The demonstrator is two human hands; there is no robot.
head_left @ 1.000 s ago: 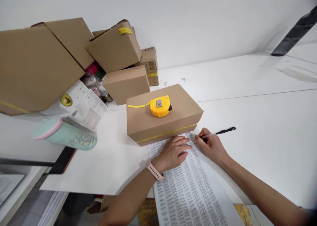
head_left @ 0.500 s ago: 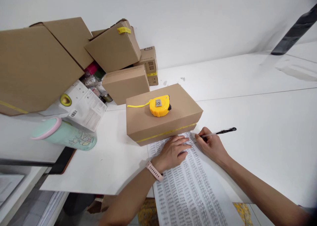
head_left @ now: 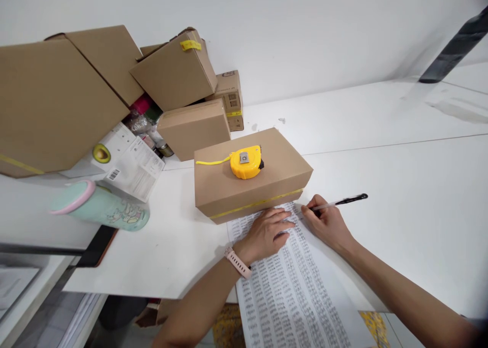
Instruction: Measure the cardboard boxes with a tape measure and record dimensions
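Observation:
My right hand point(head_left: 328, 225) grips a pen point(head_left: 348, 200) with a clear barrel and black end, its tip low over the right side of a sheet of paper point(head_left: 290, 287). Columns of handwriting cover much of that sheet, which hangs past the table's front edge. My left hand point(head_left: 269, 231) lies flat on the paper with its fingers stretched out, a pink watch band point(head_left: 237, 263) on the wrist. Just beyond both hands a closed cardboard box point(head_left: 282, 155) rests over the sheet's far end. On top of the box sits a yellow tape measure point(head_left: 246, 163) with a yellow strap.
Several cardboard boxes point(head_left: 173, 73) are piled at the back left, beside a white carton point(head_left: 131, 165) with an avocado picture. A mint tumbler point(head_left: 102, 206) with a pink rim stands at the left. A dark cylindrical object point(head_left: 452, 48) is at the far right against the wall.
My right hand and the pen have shifted very slightly to the right, the pen's back end rising a little. My left hand, the box and the tape measure stay put.

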